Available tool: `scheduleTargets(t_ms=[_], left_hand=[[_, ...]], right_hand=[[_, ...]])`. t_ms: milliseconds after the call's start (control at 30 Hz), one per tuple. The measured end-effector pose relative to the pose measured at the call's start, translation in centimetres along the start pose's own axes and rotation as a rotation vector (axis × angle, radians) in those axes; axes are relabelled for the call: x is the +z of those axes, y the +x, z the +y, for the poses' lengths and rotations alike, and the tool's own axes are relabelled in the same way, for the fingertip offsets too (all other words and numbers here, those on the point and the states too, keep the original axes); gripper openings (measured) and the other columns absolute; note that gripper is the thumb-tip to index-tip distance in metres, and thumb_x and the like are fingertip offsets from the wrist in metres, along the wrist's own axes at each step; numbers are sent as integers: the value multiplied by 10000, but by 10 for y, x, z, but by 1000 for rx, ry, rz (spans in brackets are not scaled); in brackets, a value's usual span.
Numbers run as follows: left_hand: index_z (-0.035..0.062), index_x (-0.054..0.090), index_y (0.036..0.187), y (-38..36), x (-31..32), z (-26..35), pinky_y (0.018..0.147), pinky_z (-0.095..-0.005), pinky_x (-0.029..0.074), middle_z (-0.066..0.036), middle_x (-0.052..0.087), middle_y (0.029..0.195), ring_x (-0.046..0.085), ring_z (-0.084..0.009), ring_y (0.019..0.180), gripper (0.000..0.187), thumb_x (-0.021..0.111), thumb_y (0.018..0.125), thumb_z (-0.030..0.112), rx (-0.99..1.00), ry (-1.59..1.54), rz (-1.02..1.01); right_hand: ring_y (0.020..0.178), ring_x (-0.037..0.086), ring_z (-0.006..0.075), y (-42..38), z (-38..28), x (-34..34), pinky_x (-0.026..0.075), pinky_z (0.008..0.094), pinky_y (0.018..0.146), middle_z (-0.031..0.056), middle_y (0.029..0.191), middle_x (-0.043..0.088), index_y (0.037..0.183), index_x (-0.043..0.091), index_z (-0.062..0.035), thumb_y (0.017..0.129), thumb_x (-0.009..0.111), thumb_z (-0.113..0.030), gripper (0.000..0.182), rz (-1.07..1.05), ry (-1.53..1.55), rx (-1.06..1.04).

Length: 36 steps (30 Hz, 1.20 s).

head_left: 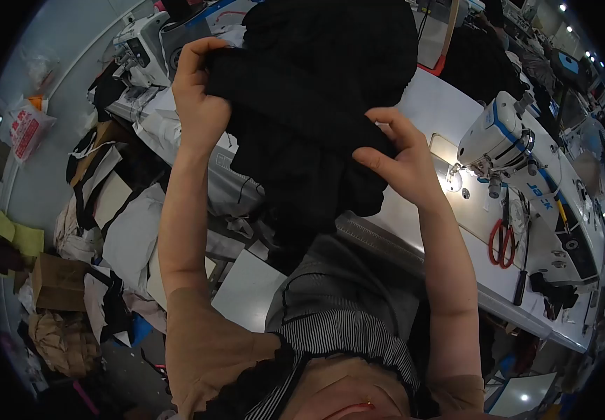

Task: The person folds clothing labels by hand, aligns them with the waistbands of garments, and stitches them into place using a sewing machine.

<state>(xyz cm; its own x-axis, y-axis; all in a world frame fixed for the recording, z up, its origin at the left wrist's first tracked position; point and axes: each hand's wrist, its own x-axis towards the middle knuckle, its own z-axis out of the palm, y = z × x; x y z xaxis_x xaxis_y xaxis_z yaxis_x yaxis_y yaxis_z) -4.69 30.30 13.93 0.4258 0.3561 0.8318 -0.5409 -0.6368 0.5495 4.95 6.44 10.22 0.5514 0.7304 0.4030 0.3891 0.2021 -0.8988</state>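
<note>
A large piece of black fabric [302,119] is lifted in front of me, over the edge of the sewing table, and hangs toward my lap. My left hand [201,94] is closed on its upper left edge, with the fingertips hidden behind the folds. On the other side, my right hand [404,157] has its thumb and fingers around a fold of the same fabric. To the right of that hand stands a white and blue sewing machine [491,136], its lamp lit over the needle plate.
Red-handled scissors [503,245] and a black-handled tool [520,287] lie on the white table [414,224] beside the machine. Another sewing machine [141,49] is at the upper left. Piled cloth [131,227] and a cardboard box [59,281] crowd the left side.
</note>
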Motion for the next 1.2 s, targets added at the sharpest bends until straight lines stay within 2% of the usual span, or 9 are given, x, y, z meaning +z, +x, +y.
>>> scheduleTargets(t_ms=[67,233,367,567,767,900,1100,1167,1200], left_hand=[[20,513,979,2,1,-2,756,-223,406,-36,534,915,524,-126,828,389,503,622,-134,32,18,-20],[58,527,998,-6,6,-30,802,-339,408,-92,541,954,518,-284,922,467,542,560,-103,458,991,-142],[47,538,1018,-33,6,-68,806,-359,416,-94,545,959,518,-292,949,493,538,551,-112,18,750,-104],[16,531,1060,-44,6,-46,809,-295,424,-82,580,999,544,-177,929,321,558,742,-10,-262,303,-99],[18,529,1076,-43,9,-23,818,-273,406,-61,571,991,524,-144,928,284,509,794,-12,-359,143,-29],[7,544,1032,-41,6,-32,766,-264,421,-84,583,922,548,-152,824,283,557,750,23,-125,349,-64],[36,557,1040,-34,-4,-11,755,-307,432,-88,568,880,545,-189,784,323,567,718,35,-470,255,-441],[12,494,1128,-47,1,19,782,-337,435,-129,550,935,553,-245,825,432,602,715,75,-196,914,-535],[12,494,1128,-56,7,31,782,-337,435,-129,550,935,553,-245,825,432,602,715,75,-183,910,-538]], right_hand=[[729,546,66,-6,6,-2,423,185,610,21,799,576,945,564,-41,795,630,-128,185,-6,-129,-91],[709,512,65,-28,25,-17,422,188,638,2,776,560,952,559,-23,806,628,-155,209,330,392,155],[718,501,66,-47,57,-24,416,187,643,0,781,559,951,560,-16,813,623,-173,218,512,462,235],[718,486,61,-60,70,-27,400,182,652,-8,785,548,950,551,-20,813,625,-168,215,524,185,221],[714,477,55,-61,74,-21,394,179,644,-15,778,540,940,550,-19,822,613,-161,195,548,159,153],[712,479,54,-60,77,-22,398,181,637,-11,782,545,937,551,-23,828,601,-157,180,559,188,182],[769,561,107,-9,11,-37,460,226,664,56,841,589,935,546,15,833,569,-140,187,631,373,325],[764,591,136,24,-11,-46,492,258,646,87,875,601,918,550,28,832,566,-141,191,555,481,145],[739,608,147,39,-24,-39,507,253,631,89,863,612,921,562,23,825,571,-153,201,512,391,40]])
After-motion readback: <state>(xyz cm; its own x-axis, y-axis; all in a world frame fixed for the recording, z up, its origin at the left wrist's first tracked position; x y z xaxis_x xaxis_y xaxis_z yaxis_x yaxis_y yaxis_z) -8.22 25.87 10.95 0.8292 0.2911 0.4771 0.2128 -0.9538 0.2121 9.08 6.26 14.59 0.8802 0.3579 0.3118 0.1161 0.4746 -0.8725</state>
